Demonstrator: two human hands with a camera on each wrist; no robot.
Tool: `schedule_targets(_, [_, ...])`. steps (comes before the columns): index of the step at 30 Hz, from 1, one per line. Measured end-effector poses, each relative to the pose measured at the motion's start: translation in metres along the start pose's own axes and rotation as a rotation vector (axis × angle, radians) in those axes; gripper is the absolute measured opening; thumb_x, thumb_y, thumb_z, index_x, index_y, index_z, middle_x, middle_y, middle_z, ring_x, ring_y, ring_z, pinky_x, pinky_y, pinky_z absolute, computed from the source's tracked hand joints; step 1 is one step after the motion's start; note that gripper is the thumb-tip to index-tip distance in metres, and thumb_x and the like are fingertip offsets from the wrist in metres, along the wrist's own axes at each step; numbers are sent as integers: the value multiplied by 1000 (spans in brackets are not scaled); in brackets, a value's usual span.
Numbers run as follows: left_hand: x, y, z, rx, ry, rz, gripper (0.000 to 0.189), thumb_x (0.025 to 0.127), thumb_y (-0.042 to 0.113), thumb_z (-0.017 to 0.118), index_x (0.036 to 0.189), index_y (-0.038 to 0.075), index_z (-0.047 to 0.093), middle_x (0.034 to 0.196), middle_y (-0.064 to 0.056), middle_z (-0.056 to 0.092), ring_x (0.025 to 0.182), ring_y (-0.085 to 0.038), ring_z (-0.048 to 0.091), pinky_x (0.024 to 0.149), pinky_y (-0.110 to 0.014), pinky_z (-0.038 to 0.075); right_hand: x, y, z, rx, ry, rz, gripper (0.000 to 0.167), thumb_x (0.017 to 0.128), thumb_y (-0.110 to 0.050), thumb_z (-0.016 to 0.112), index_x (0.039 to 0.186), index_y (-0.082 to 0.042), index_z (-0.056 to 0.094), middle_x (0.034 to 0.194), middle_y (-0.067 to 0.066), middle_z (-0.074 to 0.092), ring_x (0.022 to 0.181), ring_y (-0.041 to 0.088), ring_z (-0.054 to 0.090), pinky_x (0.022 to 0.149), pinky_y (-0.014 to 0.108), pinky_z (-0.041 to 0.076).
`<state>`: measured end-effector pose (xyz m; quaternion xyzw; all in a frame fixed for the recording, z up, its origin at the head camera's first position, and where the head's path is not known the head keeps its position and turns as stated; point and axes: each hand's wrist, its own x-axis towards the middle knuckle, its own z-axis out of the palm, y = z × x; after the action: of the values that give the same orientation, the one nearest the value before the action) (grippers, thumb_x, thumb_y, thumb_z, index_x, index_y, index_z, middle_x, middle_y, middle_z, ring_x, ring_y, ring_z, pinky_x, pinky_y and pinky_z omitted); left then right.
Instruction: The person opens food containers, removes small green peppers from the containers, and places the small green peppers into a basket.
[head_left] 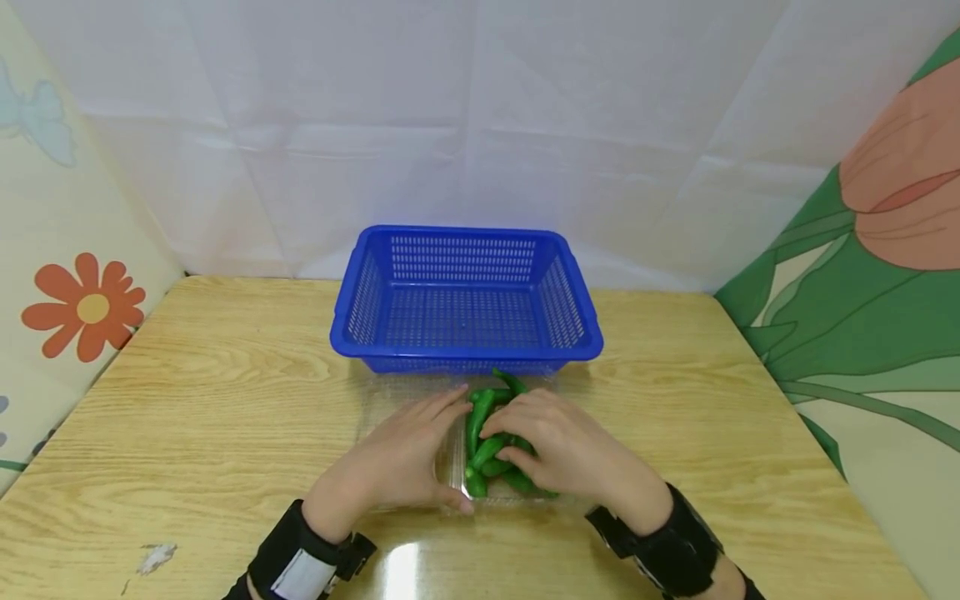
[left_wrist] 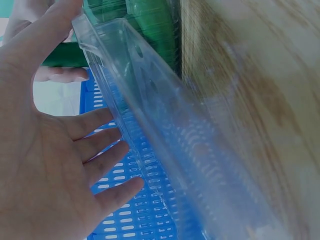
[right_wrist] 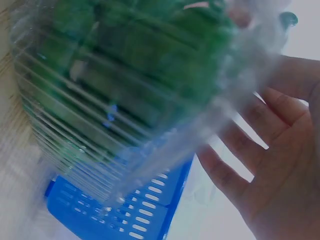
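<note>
Several green chili peppers (head_left: pixel 480 417) lie in a clear plastic box (head_left: pixel 513 502) in front of the basket. My right hand (head_left: pixel 558 437) reaches over the box from the right, thumb and index finger pinching one pepper (head_left: pixel 489 451). That held pepper also shows at upper left in the left wrist view. Along the box's left side rests my left hand (head_left: pixel 405 454), thumb at the near corner and fingers extended toward the far side. In the left wrist view its fingers spread loosely beside the clear box wall (left_wrist: pixel 160 100). The right wrist view shows peppers (right_wrist: pixel 130 65) blurred through the plastic.
A blue slotted basket (head_left: pixel 465 353) stands directly behind the box, with no contents showing. The clear lid (head_left: pixel 382 396) lies flat to the left, partly under my left hand. The wooden table (head_left: pixel 225 400) meets a white sheet (head_left: pixel 465 125) at the back.
</note>
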<state>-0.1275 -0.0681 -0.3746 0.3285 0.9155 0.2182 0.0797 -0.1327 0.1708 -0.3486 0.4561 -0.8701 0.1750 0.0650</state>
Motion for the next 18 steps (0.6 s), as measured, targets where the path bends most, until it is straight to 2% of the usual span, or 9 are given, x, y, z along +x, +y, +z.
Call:
schedule_targets(12, [1, -1, 0, 10, -10, -4, 118, 64, 66, 82, 153, 6, 34, 164, -9, 19, 147, -32, 23, 119, -49, 22, -5, 0, -12, -16, 84, -39, 30, 81, -11, 82, 110, -14, 72, 109, -4, 70, 107, 16, 62, 99, 42, 50])
schedule_targets(18, [1, 0, 0, 15, -12, -6, 118, 64, 66, 82, 153, 5, 34, 164, -10, 19, 147, -32, 23, 119, -49, 22, -7, 4, -18, -66, 170, -72, 32, 80, -11, 82, 110, -12, 72, 106, -2, 70, 102, 17, 63, 93, 40, 52])
